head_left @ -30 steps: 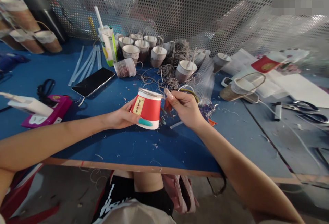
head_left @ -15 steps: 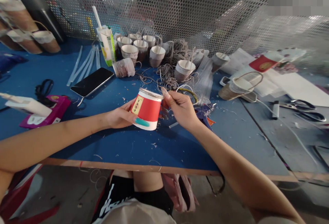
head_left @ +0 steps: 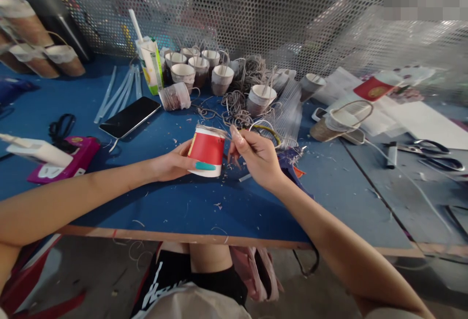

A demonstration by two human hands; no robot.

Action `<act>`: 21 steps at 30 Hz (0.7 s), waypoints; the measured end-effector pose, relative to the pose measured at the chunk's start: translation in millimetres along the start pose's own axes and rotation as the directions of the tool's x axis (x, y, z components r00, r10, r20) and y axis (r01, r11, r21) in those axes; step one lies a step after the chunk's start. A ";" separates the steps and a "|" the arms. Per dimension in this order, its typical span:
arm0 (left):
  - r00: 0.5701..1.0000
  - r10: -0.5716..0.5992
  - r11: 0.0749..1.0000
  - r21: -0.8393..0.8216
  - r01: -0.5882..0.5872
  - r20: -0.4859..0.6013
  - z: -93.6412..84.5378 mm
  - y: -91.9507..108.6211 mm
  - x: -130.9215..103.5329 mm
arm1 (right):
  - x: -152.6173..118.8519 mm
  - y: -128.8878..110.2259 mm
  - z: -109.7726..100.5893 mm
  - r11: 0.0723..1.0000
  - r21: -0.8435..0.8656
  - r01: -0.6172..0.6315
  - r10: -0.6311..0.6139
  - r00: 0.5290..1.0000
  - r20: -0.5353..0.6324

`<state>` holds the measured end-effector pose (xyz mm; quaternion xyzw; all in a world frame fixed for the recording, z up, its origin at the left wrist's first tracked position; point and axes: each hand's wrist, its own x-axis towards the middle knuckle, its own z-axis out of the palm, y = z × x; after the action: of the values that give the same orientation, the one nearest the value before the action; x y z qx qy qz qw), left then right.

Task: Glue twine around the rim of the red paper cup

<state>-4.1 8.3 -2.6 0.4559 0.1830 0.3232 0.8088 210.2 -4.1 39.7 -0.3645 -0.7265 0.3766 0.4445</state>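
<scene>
My left hand point(head_left: 175, 163) is wrapped round a red and white paper cup point(head_left: 206, 148), its thumb with a long teal nail lying across the lower part. Grey-brown cord point(head_left: 210, 129) lies along the cup's upper edge and runs towards my right hand point(head_left: 256, 155). That hand is closed in a pinch just right of the cup, level with the upper edge, on the strand of cord. A blue glue gun point(head_left: 290, 160) lies partly hidden behind my right wrist. Past the cup is a tangled heap of cord point(head_left: 237, 107).
Several cord-wrapped cups point(head_left: 199, 70) stand at the back by a perforated metal screen point(head_left: 175, 11). To the left are a phone point(head_left: 129, 116), clear glue sticks point(head_left: 120, 92), a drink carton point(head_left: 150, 68) and a magenta device point(head_left: 78, 160). Scissors point(head_left: 435, 153) lie at right.
The cup has turned in my left hand, so its yellow label has swung left nearly out of sight. It has also shifted slightly left and up, widening the gap to my right hand.
</scene>
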 end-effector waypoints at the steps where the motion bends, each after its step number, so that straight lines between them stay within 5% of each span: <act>1: 1.000 -0.004 1.000 0.002 0.004 -0.016 -0.1 -0.6 0.1 | -0.3 -0.6 -0.1 1.000 -0.005 0.003 -0.003 1.000 0.002; 21: 0.999 -0.008 0.992 0.127 0.002 0.050 2.1 1.5 -2.3 | 0.5 0.2 0.8 0.993 -0.070 0.099 -0.101 0.995 -0.026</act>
<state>-5.1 6.0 -0.2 0.5140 0.1840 0.2972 0.7833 209.3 -3.8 39.5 -0.3482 -0.7495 0.3235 0.4608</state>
